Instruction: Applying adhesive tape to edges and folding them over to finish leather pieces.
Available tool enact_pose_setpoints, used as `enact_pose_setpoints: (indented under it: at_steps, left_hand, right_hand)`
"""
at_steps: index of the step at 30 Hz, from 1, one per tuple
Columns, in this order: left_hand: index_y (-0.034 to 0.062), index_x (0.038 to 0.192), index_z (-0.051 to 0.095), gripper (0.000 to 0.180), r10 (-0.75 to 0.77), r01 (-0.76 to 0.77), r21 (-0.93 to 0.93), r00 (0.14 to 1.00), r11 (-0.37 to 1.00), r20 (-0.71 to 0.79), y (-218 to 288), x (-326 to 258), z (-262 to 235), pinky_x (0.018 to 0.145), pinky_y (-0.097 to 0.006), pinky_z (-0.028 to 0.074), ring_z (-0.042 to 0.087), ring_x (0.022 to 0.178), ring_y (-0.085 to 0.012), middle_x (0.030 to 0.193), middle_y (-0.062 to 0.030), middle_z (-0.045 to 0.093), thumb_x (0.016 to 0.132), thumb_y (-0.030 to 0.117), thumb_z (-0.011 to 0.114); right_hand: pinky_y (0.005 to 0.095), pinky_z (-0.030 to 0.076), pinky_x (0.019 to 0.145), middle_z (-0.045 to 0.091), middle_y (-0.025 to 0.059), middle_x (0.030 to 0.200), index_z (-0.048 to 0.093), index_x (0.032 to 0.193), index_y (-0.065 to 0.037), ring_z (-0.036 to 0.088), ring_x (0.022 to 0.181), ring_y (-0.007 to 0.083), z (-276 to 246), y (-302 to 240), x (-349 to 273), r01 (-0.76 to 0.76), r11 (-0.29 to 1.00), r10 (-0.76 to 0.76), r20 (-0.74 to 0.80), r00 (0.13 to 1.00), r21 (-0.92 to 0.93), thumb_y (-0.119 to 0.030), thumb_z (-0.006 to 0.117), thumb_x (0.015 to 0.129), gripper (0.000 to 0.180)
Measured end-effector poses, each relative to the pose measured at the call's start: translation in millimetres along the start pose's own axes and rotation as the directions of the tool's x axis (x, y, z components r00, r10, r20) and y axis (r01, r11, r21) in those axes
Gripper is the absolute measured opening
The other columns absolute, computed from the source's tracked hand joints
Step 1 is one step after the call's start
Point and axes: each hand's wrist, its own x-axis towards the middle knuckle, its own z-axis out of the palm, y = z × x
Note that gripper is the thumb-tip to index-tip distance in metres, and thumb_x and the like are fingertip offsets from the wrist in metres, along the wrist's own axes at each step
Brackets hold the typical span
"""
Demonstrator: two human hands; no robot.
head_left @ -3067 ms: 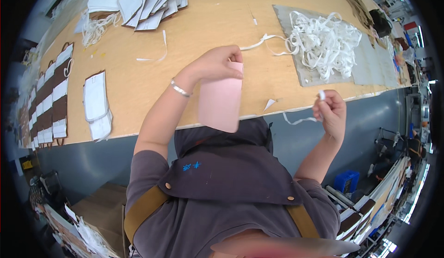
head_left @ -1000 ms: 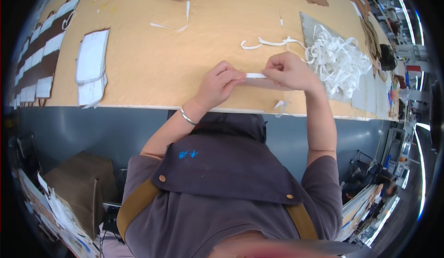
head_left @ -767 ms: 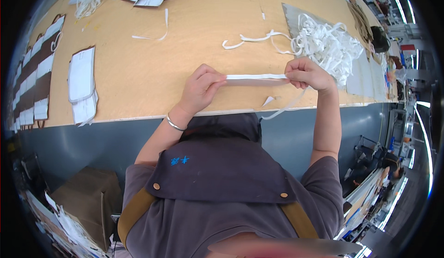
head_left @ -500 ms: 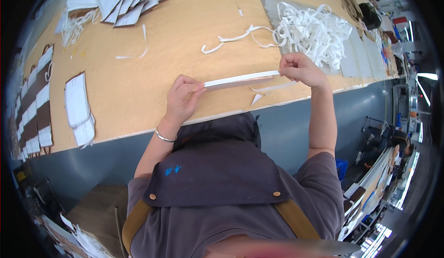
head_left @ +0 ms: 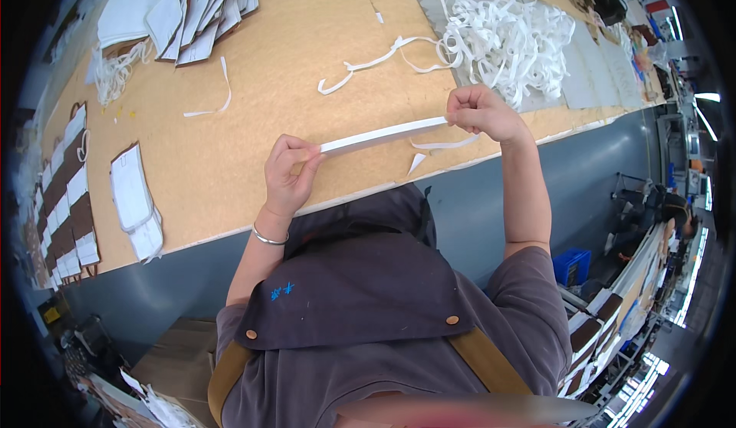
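Note:
A white strip point(head_left: 383, 134), folded flat and stretched taut, runs between both my hands above the front edge of the tan table point(head_left: 307, 60). My left hand point(head_left: 287, 173) pinches its left end; a metal bangle sits on that wrist. My right hand point(head_left: 479, 112) pinches the right end. Under the strip lie small white scraps point(head_left: 429, 150). A loose heap of white strips point(head_left: 502, 33) rests on a grey sheet point(head_left: 583, 67) just beyond my right hand.
A long white strip point(head_left: 368, 64) trails left from the heap. A curled strip point(head_left: 215, 94) lies mid-table. White folded pieces are stacked at the far left point(head_left: 184, 6) and near left point(head_left: 134, 205). Brown-and-white pieces point(head_left: 61, 198) line the left edge. A blue crate point(head_left: 571, 265) sits below.
Three seconds ago my left hand held a pink sheet and my right a strip end. Since then both hands pinched one strip and pulled apart, stretching it out longer.

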Motion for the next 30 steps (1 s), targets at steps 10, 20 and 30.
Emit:
enact_pose_setpoints:
  at_steps: [10, 20, 30]
  left_hand:
    - [0.0045, 0.089, 0.054, 0.021, -0.004, 0.004, 0.01, 1.0, 1.0, 0.014, -2, 1, -1, 0.065, -0.024, 0.045, 0.052, 0.074, -0.0159, 0.085, -0.0101, 0.052, 0.075, -0.007, 0.064]
    - [0.0107, 0.098, 0.054, 0.033, 0.045, -0.203, 0.491, 0.948, 0.847, 0.314, 79, 85, 42, 0.069, -0.035, 0.048, 0.057, 0.088, -0.0253, 0.093, -0.0116, 0.057, 0.069, 0.017, 0.07]
    - [0.012, 0.105, 0.052, 0.024, 0.128, -0.228, 0.266, 0.93, 0.937, 0.346, 61, 97, 54, 0.06, -0.025, 0.047, 0.061, 0.069, -0.0166, 0.085, -0.0041, 0.058, 0.082, 0.007, 0.058]
  right_hand:
    - [0.0182, 0.027, 0.043, 0.045, -0.0055, 0.054, 0.055, 0.068, -0.006, 0.037, 0.048, 0.0014, 1, 22, 6, 0.012, 0.989, -0.018, 0.04, 0.999, 0.144, -0.011, 0.06, 0.078, 0.012]
    - [0.0176, 0.025, 0.042, 0.044, -0.0054, 0.056, 0.055, 0.072, -0.006, 0.035, 0.048, 0.0016, 4, 38, 11, 0.056, 0.948, -0.074, 0.045, 0.996, 0.314, -0.014, 0.06, 0.08, 0.013]
    - [0.0174, 0.024, 0.04, 0.044, -0.0038, 0.054, 0.056, 0.074, -0.003, 0.035, 0.045, 0.0025, 19, 14, -13, 0.123, 0.942, -0.105, -0.072, 0.992, 0.313, -0.012, 0.057, 0.083, 0.012]
